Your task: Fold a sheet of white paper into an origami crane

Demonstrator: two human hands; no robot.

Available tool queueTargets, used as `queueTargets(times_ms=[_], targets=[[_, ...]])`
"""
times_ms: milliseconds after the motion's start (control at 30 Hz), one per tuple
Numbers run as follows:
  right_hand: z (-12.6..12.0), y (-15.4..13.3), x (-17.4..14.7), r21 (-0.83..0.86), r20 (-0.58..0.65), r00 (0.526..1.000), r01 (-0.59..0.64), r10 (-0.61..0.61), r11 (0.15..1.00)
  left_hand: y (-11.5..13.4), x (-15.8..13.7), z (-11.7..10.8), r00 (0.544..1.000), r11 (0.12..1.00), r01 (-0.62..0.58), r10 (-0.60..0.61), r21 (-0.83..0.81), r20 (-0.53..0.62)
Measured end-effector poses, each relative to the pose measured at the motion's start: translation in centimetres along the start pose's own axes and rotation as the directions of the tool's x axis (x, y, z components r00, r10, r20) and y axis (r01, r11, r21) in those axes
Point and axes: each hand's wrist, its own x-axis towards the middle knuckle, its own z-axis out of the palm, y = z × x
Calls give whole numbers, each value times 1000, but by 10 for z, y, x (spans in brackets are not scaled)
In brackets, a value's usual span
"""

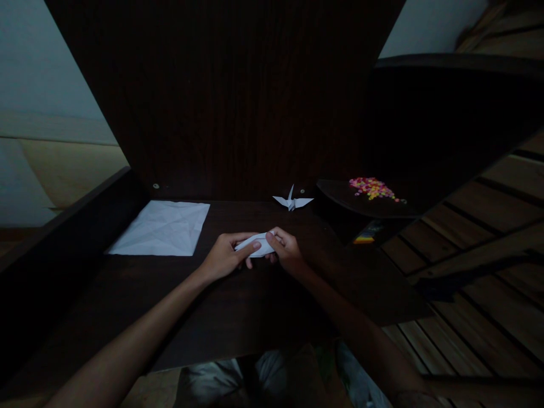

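Between my two hands is a small piece of folded white paper (260,245), held above the dark desk. My left hand (225,252) grips its left end, thumb lying on top and fingers beneath. At the right end, my right hand (288,248) pinches the paper, with the thumb pressed on its upper face. Some fingers of both hands are hidden under the paper. Just beyond my hands stands a white origami crane (292,203) with spread wings. Off to the left, a creased white sheet of paper (164,229) lies flat on the desk.
A tall dark panel (238,102) rises behind the desk (204,323). On a rounded shelf (335,195) at right sits a pile of small colourful pieces (374,188). Under that shelf is a yellow-edged item (364,239). A raised dark side board (72,215) borders the left.
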Motion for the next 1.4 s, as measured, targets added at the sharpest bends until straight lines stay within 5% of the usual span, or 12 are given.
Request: queueTargets(times_ms=[200, 733, 1000, 1400], targets=[[-2, 2, 2, 6, -18, 1000, -11, 11, 1000, -6, 0, 6, 998, 995, 36, -42, -97, -54], [-7, 9, 2, -44, -4, 993, -114, 114, 993, -10, 5, 3, 997, 998, -30, 33, 53, -63], [-8, 17, 13, 348, -85, 955, -239, 285, 906, -9, 3, 3, 983, 979, -127, 103, -157, -151], [-9, 14, 10, 451, -13, 947, -281, 320, 847, -6, 5, 4, 937, 975, -188, 144, -115, -318]])
